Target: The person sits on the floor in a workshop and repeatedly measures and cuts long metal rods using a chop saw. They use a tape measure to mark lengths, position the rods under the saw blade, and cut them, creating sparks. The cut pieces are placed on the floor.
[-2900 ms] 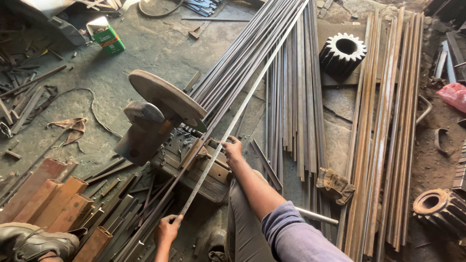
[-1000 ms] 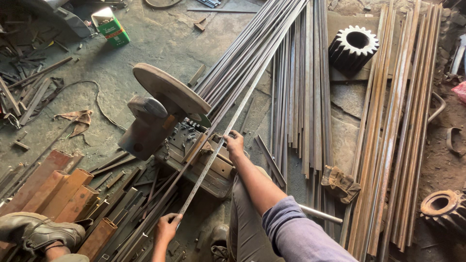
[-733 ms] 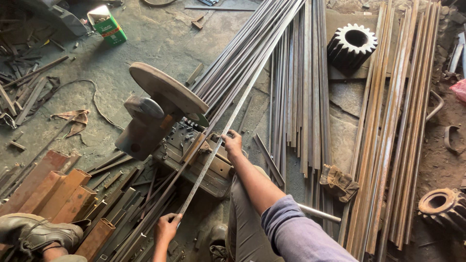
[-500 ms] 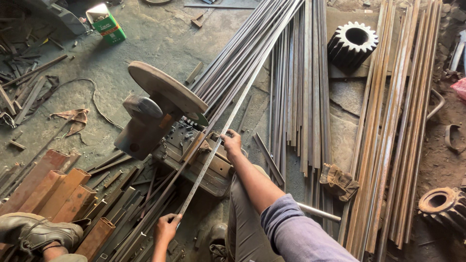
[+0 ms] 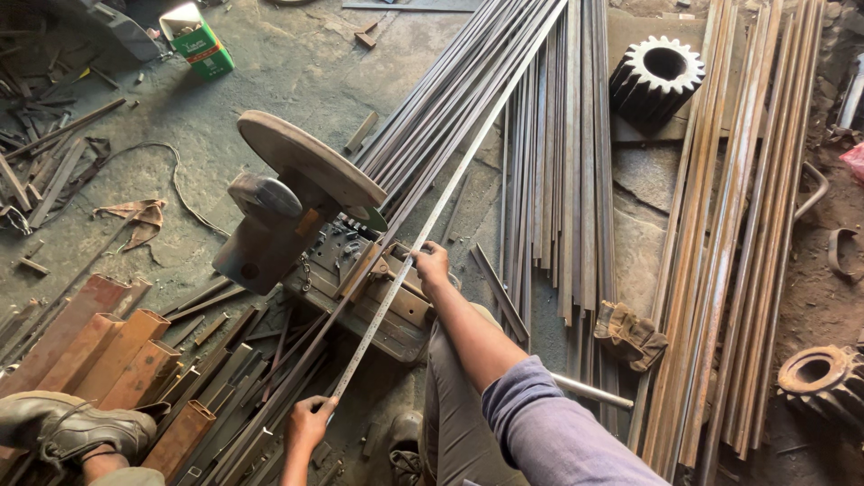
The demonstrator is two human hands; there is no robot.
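A: What do the hands hold?
B: The left hand (image 5: 310, 423) grips the near end of a long bar (image 5: 423, 238); the right hand (image 5: 432, 264) is closed on it at the chop saw (image 5: 297, 211).
A: Why there?
B: Likely to steady it across the saw's base, under the disc (image 5: 310, 160).

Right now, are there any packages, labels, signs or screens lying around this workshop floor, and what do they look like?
Small rectangular green cardboard box: on the concrete floor at top left, beyond the cut-off saw's round disc; open pale top, red and white label panel on its side.
No signs or screens in view.
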